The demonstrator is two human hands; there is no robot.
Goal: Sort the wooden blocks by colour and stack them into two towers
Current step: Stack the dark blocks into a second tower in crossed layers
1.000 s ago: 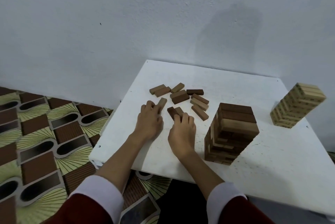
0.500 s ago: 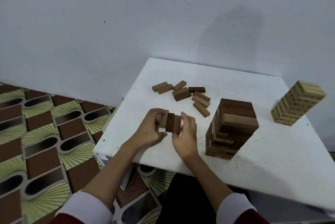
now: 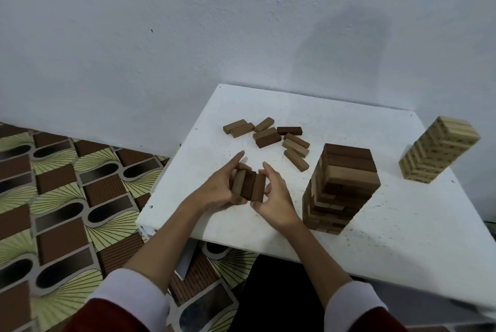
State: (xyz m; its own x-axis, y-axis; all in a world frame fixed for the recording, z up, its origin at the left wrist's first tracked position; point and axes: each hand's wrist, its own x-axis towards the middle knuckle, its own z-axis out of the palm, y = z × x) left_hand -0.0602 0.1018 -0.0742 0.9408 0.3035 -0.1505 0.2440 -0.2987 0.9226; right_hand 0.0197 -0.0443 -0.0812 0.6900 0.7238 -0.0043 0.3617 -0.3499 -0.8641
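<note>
Right now three brown blocks [image 3: 248, 186] sit side by side as a tight row, pressed together between the person's two hands near the front left part of the white table [image 3: 402, 237]. From where I stand I cannot tell whether the row rests on the tabletop or is lifted just off it. The left hand [image 3: 218, 189] cups the row's left side, thumb tucked under the near end and fingers curled along the pale leftmost block, though the index finger sticks out straight toward the wall. The right hand [image 3: 273, 200] clamps the other side, fingers bent against the reddish rightmost block and thumb near its lower end.

Farther back on the table lie the loose blocks [image 3: 268, 136], a scatter of brown pieces in lighter and darker shades, some touching, all flat. To the right of the hands stands the brown tower [image 3: 341, 186], its layers crossing, dark blocks on top. Well apart from it, near the table's right edge, stands the pale tower [image 3: 440, 149] of light wood.

White cuffs [image 3: 128, 296] with dark red sleeves cover both forearms. Beneath the table's left side spreads a patterned floor [image 3: 53, 210], and a plain pale wall [image 3: 188, 36] rises behind.
</note>
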